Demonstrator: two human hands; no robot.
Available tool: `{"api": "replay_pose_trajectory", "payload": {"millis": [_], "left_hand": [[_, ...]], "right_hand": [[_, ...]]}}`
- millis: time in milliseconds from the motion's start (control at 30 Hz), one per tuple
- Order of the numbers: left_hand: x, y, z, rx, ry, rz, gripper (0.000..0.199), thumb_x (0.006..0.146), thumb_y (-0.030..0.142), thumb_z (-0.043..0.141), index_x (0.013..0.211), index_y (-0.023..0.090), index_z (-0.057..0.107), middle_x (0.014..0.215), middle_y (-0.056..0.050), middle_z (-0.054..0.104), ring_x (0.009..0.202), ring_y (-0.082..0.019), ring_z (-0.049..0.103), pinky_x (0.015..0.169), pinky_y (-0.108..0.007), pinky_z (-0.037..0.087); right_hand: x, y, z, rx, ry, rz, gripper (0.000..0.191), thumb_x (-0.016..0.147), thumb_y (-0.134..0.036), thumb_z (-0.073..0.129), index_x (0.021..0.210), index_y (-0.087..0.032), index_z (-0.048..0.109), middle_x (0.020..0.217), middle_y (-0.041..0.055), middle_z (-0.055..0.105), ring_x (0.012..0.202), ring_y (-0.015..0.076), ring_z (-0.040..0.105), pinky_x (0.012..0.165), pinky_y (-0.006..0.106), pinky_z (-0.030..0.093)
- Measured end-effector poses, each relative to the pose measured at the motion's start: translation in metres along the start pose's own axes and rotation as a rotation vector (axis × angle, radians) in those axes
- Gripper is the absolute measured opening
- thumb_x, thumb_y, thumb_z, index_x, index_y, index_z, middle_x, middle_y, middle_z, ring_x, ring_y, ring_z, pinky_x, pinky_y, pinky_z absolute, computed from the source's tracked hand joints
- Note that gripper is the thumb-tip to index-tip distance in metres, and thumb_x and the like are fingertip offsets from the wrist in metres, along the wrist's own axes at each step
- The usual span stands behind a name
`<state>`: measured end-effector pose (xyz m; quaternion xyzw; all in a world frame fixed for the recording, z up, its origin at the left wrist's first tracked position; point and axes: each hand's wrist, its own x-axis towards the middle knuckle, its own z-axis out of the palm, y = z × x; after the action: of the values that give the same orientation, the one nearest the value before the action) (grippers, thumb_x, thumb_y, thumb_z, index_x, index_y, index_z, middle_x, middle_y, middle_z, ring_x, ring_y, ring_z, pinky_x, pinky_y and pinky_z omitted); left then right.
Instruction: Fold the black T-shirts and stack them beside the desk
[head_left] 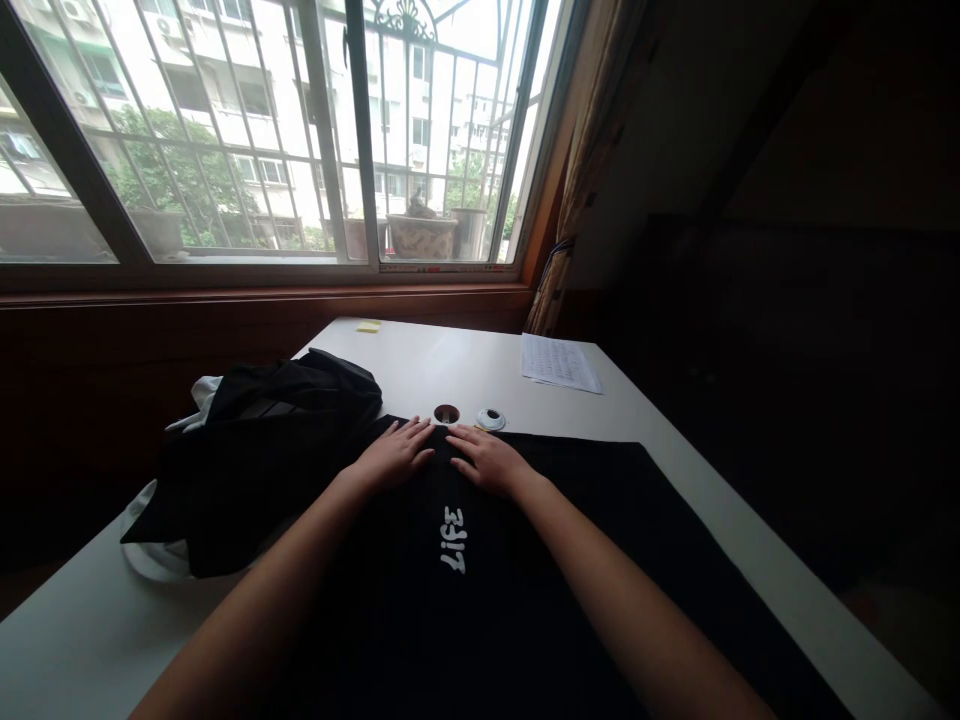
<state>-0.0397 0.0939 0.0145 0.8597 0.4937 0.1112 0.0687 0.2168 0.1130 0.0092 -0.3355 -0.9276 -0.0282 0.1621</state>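
Note:
A black garment [600, 500] with white "Life" lettering lies spread over the near part of the white table [442, 360]. My left hand [395, 452] rests flat on its far edge, fingers stretched out. Close beside it, my right hand [486, 457] also lies flat on the cloth, fingers apart. Neither hand grips anything. Just past the fingertips is a round hole [447, 413] in the tabletop, with a round white cover [491, 420] to its right. What kind of garment it is, I cannot tell.
A heap of black clothes [277, 430] with some white cloth sits on the left of the table. Printed papers [561, 362] lie at the back right, and a yellow sticky note [368, 326] at the back left. Behind the table are a barred window [300, 150] and a curtain [574, 190].

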Motion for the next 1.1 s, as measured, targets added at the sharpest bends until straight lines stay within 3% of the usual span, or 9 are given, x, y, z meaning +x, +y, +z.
{"api": "replay_pose_trajectory", "payload": {"millis": [133, 300, 600, 767, 1100], "left_hand": [[-0.003, -0.010, 0.008, 0.005, -0.025, -0.052, 0.060, 0.104, 0.053, 0.035, 0.158, 0.027, 0.032, 0.164, -0.006, 0.026, 0.153, -0.026, 0.020, 0.124, -0.048, 0.013], [-0.004, -0.019, 0.011, 0.019, -0.020, -0.104, 0.060, 0.104, 0.053, 0.035, 0.158, 0.027, 0.030, 0.166, -0.006, 0.021, 0.154, -0.027, 0.017, 0.124, -0.048, 0.010], [-0.007, -0.019, 0.010, 0.041, -0.023, -0.133, 0.062, 0.104, 0.054, 0.032, 0.159, 0.025, 0.028, 0.166, -0.005, 0.019, 0.155, -0.027, 0.014, 0.124, -0.050, 0.005], [-0.007, -0.023, 0.011, 0.046, -0.027, -0.132, 0.063, 0.104, 0.056, 0.031, 0.159, 0.026, 0.028, 0.166, -0.005, 0.019, 0.155, -0.027, 0.013, 0.124, -0.049, 0.005], [-0.007, -0.025, 0.011, 0.060, -0.052, -0.118, 0.066, 0.104, 0.057, 0.029, 0.160, 0.021, 0.025, 0.167, -0.006, 0.016, 0.155, -0.027, 0.010, 0.124, -0.050, 0.002]], "right_hand": [[-0.011, -0.002, 0.005, 0.042, -0.070, 0.014, 0.059, 0.102, -0.052, 0.043, 0.153, -0.022, 0.043, 0.160, 0.0100, 0.039, 0.148, 0.0262, 0.034, 0.120, 0.048, 0.032], [-0.034, 0.004, -0.009, 0.107, -0.192, 0.085, 0.062, 0.103, -0.056, 0.036, 0.159, -0.030, 0.028, 0.165, 0.0043, 0.027, 0.153, 0.0237, 0.023, 0.123, 0.050, 0.022], [-0.089, 0.027, -0.037, 0.104, -0.267, 0.203, 0.062, 0.104, -0.059, 0.030, 0.159, -0.032, 0.024, 0.167, 0.0034, 0.021, 0.154, 0.0230, 0.018, 0.124, 0.052, 0.018], [-0.137, 0.049, -0.050, 0.089, -0.248, 0.279, 0.061, 0.104, -0.058, 0.030, 0.159, -0.034, 0.023, 0.167, 0.0019, 0.020, 0.154, 0.0232, 0.018, 0.125, 0.054, 0.018], [-0.264, 0.088, -0.088, 0.060, -0.219, 0.619, 0.065, 0.100, -0.065, 0.031, 0.158, -0.036, 0.027, 0.166, -0.0035, 0.022, 0.153, 0.0253, 0.019, 0.126, 0.052, 0.017]]}}
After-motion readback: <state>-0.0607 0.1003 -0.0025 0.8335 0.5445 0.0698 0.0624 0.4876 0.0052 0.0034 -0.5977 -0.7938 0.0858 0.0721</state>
